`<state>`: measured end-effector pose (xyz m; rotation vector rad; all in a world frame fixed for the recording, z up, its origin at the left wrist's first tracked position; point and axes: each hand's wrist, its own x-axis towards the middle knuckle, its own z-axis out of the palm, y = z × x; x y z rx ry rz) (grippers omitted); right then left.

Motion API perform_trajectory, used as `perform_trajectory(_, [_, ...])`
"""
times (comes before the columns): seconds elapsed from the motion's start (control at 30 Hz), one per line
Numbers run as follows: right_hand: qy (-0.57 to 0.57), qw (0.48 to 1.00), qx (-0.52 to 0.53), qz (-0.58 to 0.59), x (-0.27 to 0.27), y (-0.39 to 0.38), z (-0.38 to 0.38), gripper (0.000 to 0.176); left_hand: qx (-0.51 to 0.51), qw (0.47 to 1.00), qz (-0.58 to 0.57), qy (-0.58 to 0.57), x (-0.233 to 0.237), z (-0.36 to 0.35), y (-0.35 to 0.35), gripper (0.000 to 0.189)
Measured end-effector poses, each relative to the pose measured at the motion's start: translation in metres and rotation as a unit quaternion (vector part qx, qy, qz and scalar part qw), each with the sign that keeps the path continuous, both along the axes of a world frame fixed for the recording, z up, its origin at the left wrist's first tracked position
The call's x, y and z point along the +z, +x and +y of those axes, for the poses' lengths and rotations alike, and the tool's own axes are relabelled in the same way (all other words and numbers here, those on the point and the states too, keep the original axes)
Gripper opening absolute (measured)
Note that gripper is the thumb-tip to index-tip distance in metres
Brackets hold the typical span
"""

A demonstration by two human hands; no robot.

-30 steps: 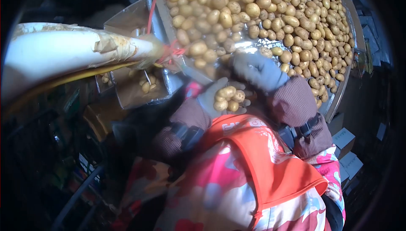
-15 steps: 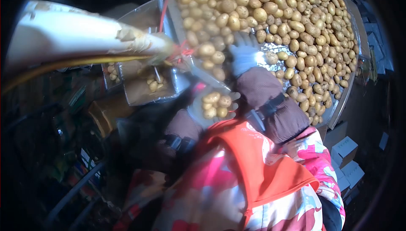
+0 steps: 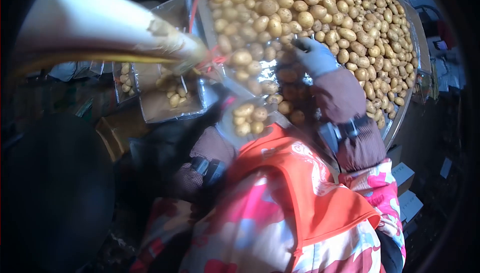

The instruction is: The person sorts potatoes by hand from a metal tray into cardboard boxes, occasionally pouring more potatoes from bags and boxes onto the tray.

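Note:
My left hand (image 3: 226, 129), in a pale glove, is palm up and cupped around several small potatoes (image 3: 249, 119) in front of the apron. My right hand (image 3: 318, 58), in a blue-grey glove, reaches over the potato heap (image 3: 360, 38). Its fingers are bent and point left, with dark fingertips beside some potatoes; no potato shows in its grasp. Loose potatoes (image 3: 285, 107) lie in shade below it, near a shiny bare patch of the tabletop (image 3: 268, 68).
A thick white pole (image 3: 110, 18) with red string (image 3: 212, 59) juts in from the upper left. Behind it stands a lined bin (image 3: 150, 108) with a few potatoes. A narrower bin (image 3: 118, 87) holds more. White boxes (image 3: 409, 204) are stacked at lower right.
My right hand has moved right and slightly up over the heap, its fingers now bent. Potatoes around the shiny patch have shifted. My left hand still holds its potatoes.

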<state>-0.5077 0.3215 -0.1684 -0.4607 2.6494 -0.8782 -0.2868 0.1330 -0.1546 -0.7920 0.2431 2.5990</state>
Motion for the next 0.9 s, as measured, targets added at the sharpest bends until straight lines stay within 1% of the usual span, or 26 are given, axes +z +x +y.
perform_trajectory(0.03, [0.121, 0.989, 0.075, 0.029, 0.003, -0.004, -0.016, 0.032, 0.011, 0.998, -0.057, -0.034, 0.026, 0.006, -0.007, 0.033])
perform_trajectory(0.07, [0.239, 0.958, 0.15, 0.058, 0.004, -0.007, -0.029, 0.039, 0.023, 0.995, -0.085, -0.043, 0.033, 0.004, -0.003, 0.03])
perform_trajectory(0.1, [0.258, 0.947, 0.175, 0.071, -0.005, -0.01, -0.033, 0.036, 0.035, 0.992, -0.112, -0.053, 0.038, 0.002, 0.001, 0.028])
perform_trajectory(0.13, [0.278, 0.936, 0.199, 0.086, -0.018, -0.013, -0.029, 0.034, 0.046, 0.993, -0.105, -0.04, 0.034, -0.002, 0.009, 0.026])
perform_trajectory(0.17, [0.298, 0.922, 0.224, 0.102, -0.016, -0.012, -0.031, 0.032, 0.064, 0.995, -0.07, -0.016, 0.027, -0.007, 0.02, 0.024])
perform_trajectory(0.2, [0.295, 0.923, 0.244, 0.047, -0.008, -0.014, -0.026, 0.034, 0.081, 0.996, -0.035, 0.011, 0.02, -0.011, 0.031, 0.022])
perform_trajectory(0.23, [0.306, 0.914, 0.259, 0.053, -0.007, -0.013, -0.024, 0.036, 0.102, 0.993, 0.032, 0.044, 0.01, -0.02, 0.045, 0.02])
perform_trajectory(0.27, [0.317, 0.905, 0.276, 0.062, -0.009, -0.015, -0.021, 0.038, 0.137, 0.987, 0.059, 0.056, 0.0, -0.032, 0.061, 0.018])
perform_trajectory(0.3, [0.244, 0.927, 0.27, 0.088, -0.017, -0.014, -0.011, 0.037, 0.172, 0.979, 0.088, 0.07, -0.01, -0.043, 0.078, 0.017])
perform_trajectory(0.33, [0.186, 0.948, 0.25, 0.07, -0.025, -0.014, -0.001, 0.033, 0.205, 0.968, 0.116, 0.087, -0.019, -0.054, 0.095, 0.017])
perform_trajectory(0.37, [0.127, 0.963, 0.231, 0.053, -0.032, -0.013, 0.01, 0.03, 0.287, 0.949, 0.06, 0.113, -0.019, -0.059, 0.121, 0.027])
perform_trajectory(0.4, [0.091, 0.976, 0.2, -0.011, -0.034, -0.014, 0.016, 0.025, 0.372, 0.918, 0.003, 0.138, -0.022, -0.067, 0.149, 0.038])
perform_trajectory(0.43, [0.076, 0.978, 0.193, -0.025, -0.038, -0.019, 0.014, 0.027, 0.334, 0.928, 0.127, 0.106, -0.032, -0.087, 0.181, 0.033])
perform_trajectory(0.47, [0.099, 0.978, 0.186, -0.003, -0.03, -0.023, 0.007, 0.029, 0.351, 0.919, 0.165, 0.074, -0.037, -0.102, 0.212, 0.034])
perform_trajectory(0.5, [0.142, 0.972, 0.185, 0.029, -0.024, -0.024, -0.003, 0.032, 0.4, 0.904, 0.148, 0.044, -0.037, -0.11, 0.241, 0.035])
perform_trajectory(0.57, [0.213, 0.954, 0.191, 0.095, -0.01, -0.017, -0.026, 0.037, 0.516, 0.856, 0.019, -0.031, -0.036, -0.13, 0.292, 0.037])
perform_trajectory(0.6, [0.15, 0.963, 0.221, 0.014, -0.004, -0.014, -0.042, 0.039, 0.559, 0.825, -0.043, -0.075, -0.032, -0.139, 0.314, 0.037])
perform_trajectory(0.63, [0.106, 0.964, 0.242, -0.025, 0.0, -0.011, -0.054, 0.039, 0.59, 0.793, -0.101, -0.114, -0.03, -0.146, 0.333, 0.038])
perform_trajectory(0.67, [0.082, 0.96, 0.265, -0.038, 0.002, -0.004, -0.065, 0.038, 0.61, 0.764, -0.154, -0.147, -0.028, -0.152, 0.349, 0.039])
perform_trajectory(0.7, [0.079, 0.954, 0.286, -0.031, 0.003, 0.001, -0.074, 0.038, 0.619, 0.739, -0.2, -0.176, -0.026, -0.155, 0.361, 0.04])
perform_trajectory(0.77, [0.086, 0.942, 0.324, -0.007, 0.004, 0.012, -0.089, 0.038, 0.604, 0.723, -0.258, -0.215, -0.029, -0.16, 0.367, 0.042])
perform_trajectory(0.8, [0.103, 0.939, 0.329, 0.003, 0.007, 0.019, -0.087, 0.038, 0.574, 0.738, -0.271, -0.229, -0.032, -0.159, 0.355, 0.043])
perform_trajectory(0.9, [0.177, 0.922, 0.343, 0.023, 0.029, 0.028, -0.083, 0.037, 0.431, 0.837, -0.252, -0.223, -0.044, -0.137, 0.28, 0.045])
